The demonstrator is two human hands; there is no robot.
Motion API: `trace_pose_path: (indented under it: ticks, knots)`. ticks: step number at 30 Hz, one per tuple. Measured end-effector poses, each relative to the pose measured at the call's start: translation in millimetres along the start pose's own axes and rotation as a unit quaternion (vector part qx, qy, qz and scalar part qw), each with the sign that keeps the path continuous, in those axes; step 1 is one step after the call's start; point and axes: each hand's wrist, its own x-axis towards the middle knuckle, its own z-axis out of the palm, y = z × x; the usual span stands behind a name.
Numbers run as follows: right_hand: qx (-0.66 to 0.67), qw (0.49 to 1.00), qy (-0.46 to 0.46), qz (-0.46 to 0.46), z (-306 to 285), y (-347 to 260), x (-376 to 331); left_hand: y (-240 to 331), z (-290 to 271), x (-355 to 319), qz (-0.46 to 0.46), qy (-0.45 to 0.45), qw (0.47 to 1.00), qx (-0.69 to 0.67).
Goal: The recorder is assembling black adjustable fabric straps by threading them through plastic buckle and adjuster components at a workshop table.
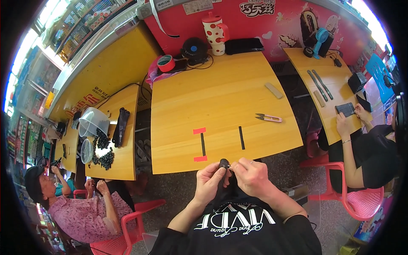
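Just past the table's near edge, my left hand (209, 182) is closed round a dark, folded or rolled strap-like piece (224, 163). My right hand (251, 175) pinches beside it, its fingertips on a small pale or shiny bit at the piece's side that is too small to name. On the wooden table (182, 102) ahead lie a short black strip (241, 137) and another black strip (203, 144) with red tape (199, 130) across its ends. Pink-handled thread snips (269, 117) and a beige block (273, 90) rest farther right.
At the table's back stand a dotted tumbler (214, 34), a black fan (195, 50), a tape roll (165, 63) and a black pouch (244, 46). On the left table are a tub (91, 121) and black pieces (106, 160). Co-workers sit at both sides.
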Motion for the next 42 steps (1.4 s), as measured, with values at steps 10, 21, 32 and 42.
trace_pose_path:
  ticks: [10,21,32,42]
  knots:
    - [0.065,0.997,-0.039,0.018,-1,10,7,2,-1,0,0.132,-0.01,0.958,0.253]
    - [0.093,0.991,0.056,-0.082,10,18,1,6,-1,1,-0.097,-0.086,0.972,-0.194]
    - [-0.037,0.964,0.026,-0.262,10,13,2,2,-5,16,-0.082,0.044,0.969,-0.228]
    - [0.362,0.905,-0.119,-0.186,-7,-10,6,42,-167,48,0.062,0.16,0.864,-0.474]
